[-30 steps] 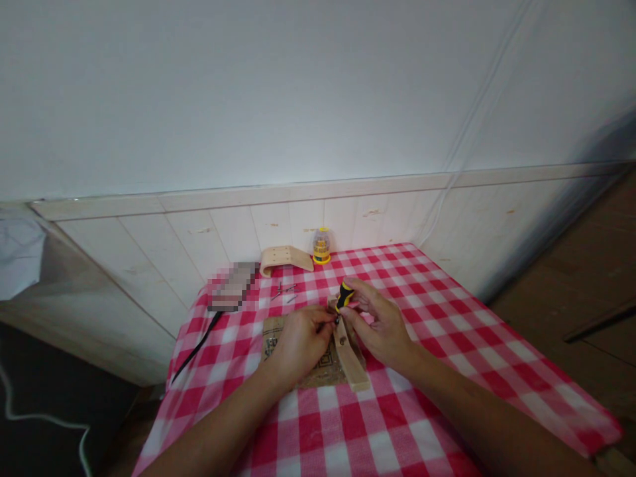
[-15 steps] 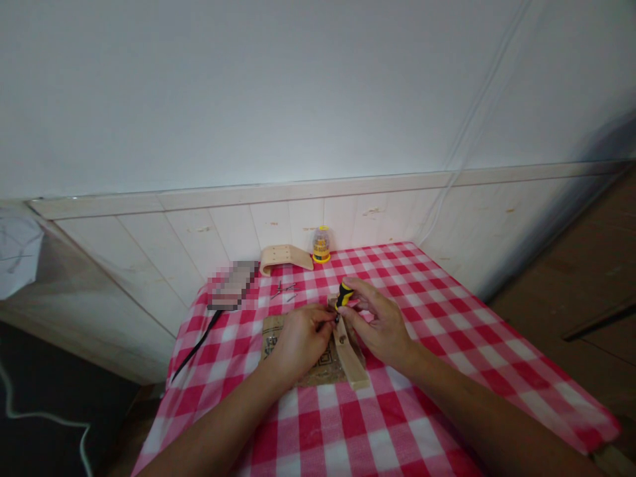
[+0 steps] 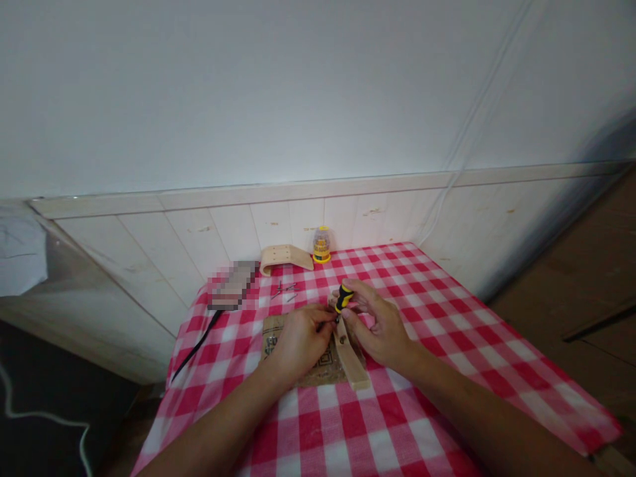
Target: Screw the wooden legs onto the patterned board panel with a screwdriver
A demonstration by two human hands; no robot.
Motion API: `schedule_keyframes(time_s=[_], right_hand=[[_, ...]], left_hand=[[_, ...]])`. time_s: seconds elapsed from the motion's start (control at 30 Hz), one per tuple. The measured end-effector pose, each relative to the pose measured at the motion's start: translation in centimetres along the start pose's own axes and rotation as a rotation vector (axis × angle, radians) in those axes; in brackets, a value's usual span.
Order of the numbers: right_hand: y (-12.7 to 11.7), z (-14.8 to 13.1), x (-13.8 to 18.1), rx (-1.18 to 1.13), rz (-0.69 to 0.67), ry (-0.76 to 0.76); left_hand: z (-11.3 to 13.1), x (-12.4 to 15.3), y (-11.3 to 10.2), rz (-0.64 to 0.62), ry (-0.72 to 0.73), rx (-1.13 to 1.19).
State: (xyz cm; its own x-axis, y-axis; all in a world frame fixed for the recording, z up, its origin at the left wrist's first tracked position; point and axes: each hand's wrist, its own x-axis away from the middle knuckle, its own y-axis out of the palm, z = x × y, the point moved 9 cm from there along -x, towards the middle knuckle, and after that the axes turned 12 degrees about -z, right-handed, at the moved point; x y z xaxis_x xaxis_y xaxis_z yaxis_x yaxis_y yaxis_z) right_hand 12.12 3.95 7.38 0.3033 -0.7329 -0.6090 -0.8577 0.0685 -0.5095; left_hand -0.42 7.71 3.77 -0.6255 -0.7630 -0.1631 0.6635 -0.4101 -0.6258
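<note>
My right hand [image 3: 380, 328] grips a short yellow-and-black screwdriver [image 3: 343, 299] by its handle, tip pointing down. The tip meets a narrow pale wooden piece [image 3: 354, 364] that lies lengthwise in front of me. Close beside the tip, my left hand [image 3: 303, 339] is closed, thumb and fingertips pinched together against the wood; what they pinch is hidden. Under the wood and my left hand is a flat brown printed sheet or packet [image 3: 313, 381]. A dark hole shows in the wood below the screwdriver.
Several long screws [image 3: 285, 290] lie loose beyond my left hand. Farther back are a bent plywood piece [image 3: 287, 254] and a clear bit case with yellow trim [image 3: 321, 245]. A blurred-out flat object [image 3: 233, 285] with a black strap lies at left on the red-checked tablecloth [image 3: 318, 421].
The screwdriver handle has turned slightly in my right fingers. My left hand and the wooden piece stay in place.
</note>
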Motion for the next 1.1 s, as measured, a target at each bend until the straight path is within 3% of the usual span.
schedule_keyframes(time_s=[0.3, 0.6, 0.87, 1.1], right_hand=[[-0.3, 0.5, -0.2, -0.054, 0.030, 0.012], [-0.3, 0.9, -0.3, -0.096, 0.023, 0.058], [-0.4, 1.0, -0.3, -0.087, 0.039, 0.068], [-0.4, 0.8, -0.2, -0.072, 0.033, 0.050]], left_hand=[[-0.1, 0.0, 0.1, 0.004, 0.022, 0.012], [-0.5, 0.3, -0.2, 0.038, -0.047, -0.051], [0.8, 0.7, 0.3, 0.012, 0.096, -0.032], [1.3, 0.8, 0.3, -0.005, 0.091, -0.061]])
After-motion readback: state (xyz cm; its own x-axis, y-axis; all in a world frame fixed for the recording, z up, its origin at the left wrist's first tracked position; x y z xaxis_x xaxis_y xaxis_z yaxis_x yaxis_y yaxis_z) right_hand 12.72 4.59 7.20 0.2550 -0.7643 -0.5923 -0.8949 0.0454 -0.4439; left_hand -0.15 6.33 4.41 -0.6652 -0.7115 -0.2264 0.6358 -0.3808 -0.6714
